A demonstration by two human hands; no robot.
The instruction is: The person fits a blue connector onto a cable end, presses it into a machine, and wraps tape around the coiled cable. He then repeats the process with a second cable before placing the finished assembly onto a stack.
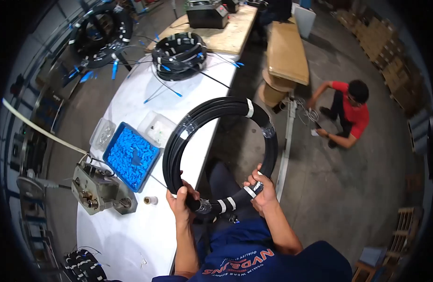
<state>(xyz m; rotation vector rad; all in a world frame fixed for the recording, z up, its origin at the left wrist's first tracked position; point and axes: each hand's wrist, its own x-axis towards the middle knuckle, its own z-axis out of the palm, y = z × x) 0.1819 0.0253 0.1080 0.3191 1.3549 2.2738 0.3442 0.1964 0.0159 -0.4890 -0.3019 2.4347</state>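
Note:
Between my hands is a large coil of black cable [216,110], bound at several spots with white tape and clear wrap. My left hand [181,202] is closed round the coil's lower left side, the thumb lying on the near face. On the lower right, my right hand [262,190] grips the same coil beside a white tape band. The coil is held up in front of my body, partly over the white table's edge. Part of my left hand's fingers is hidden behind the cable.
On the white table [155,244] stand a blue tray [114,176] of small blue pieces, two clear tubs, a metal machine [96,188] and a small spool [150,200]. More black coils [179,56] lie further back. A person in red [350,113] crouches at right near a metal rail [287,141].

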